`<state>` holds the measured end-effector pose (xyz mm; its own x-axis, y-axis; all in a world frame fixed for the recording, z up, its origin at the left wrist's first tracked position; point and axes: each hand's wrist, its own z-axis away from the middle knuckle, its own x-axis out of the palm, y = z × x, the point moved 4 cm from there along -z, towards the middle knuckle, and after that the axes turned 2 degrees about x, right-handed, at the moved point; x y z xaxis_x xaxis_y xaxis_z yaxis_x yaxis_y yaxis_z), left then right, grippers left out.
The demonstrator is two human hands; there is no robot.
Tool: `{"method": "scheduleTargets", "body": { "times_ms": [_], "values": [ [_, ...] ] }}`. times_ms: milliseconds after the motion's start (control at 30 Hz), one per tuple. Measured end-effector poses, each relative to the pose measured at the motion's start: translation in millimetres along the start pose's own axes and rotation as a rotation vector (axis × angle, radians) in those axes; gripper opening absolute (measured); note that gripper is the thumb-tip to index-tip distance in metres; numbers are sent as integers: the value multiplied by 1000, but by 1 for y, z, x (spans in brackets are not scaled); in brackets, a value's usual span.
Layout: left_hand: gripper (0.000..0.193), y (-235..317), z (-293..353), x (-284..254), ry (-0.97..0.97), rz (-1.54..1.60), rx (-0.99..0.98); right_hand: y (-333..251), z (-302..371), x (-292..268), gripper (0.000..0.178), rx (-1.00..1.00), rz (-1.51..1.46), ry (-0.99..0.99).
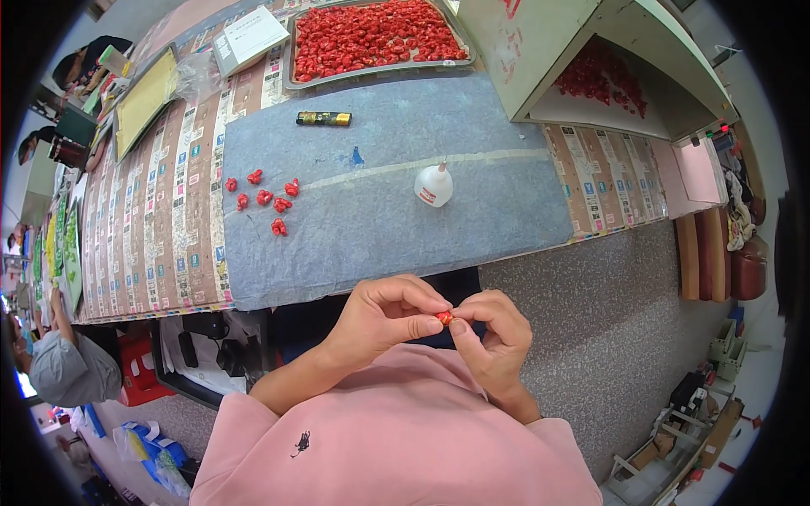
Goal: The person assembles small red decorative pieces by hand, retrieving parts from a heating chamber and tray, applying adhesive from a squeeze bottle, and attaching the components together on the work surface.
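Note:
Between the fingertips of both hands is a small red piece with a yellowish mark point(445, 318), held just off the table's near edge. My left hand point(390, 316) pinches it from the left with thumb and forefinger. From the other side my right hand point(492, 336) grips it the same way, its other fingers curled. Several small red knobbly pieces point(264, 198) lie loose on the blue cloth point(354, 253) at the left. A white squeeze bottle with a thin tip point(434, 185) stands on the cloth beyond my hands.
A metal tray point(291, 82) full of red pieces sits at the back. Farther right stands a pale open-fronted box point(540, 51) with dark red pieces inside. A black-and-gold lighter point(324, 119) lies on the cloth. Another person in grey point(67, 371) sits at the far left.

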<state>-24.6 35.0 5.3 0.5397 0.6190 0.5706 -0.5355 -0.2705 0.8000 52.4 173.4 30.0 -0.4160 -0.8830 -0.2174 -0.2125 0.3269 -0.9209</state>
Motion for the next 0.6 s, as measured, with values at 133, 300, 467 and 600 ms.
{"method": "scheduleTargets", "body": {
  "times_ms": [133,300,467,600],
  "values": [
    [15,-1,0,-1,11,-3,-4,1,0,2,9,28,-8,-14],
    [15,1,1,-2,27,-34,23,3,4,4,9,83,-48,-42],
    [14,1,3,-2,33,-81,39,4,7,4,9,88,-60,-54],
    [15,0,4,-1,44,-95,44,3,8,4,8,69,-53,-53]
  ]
}}
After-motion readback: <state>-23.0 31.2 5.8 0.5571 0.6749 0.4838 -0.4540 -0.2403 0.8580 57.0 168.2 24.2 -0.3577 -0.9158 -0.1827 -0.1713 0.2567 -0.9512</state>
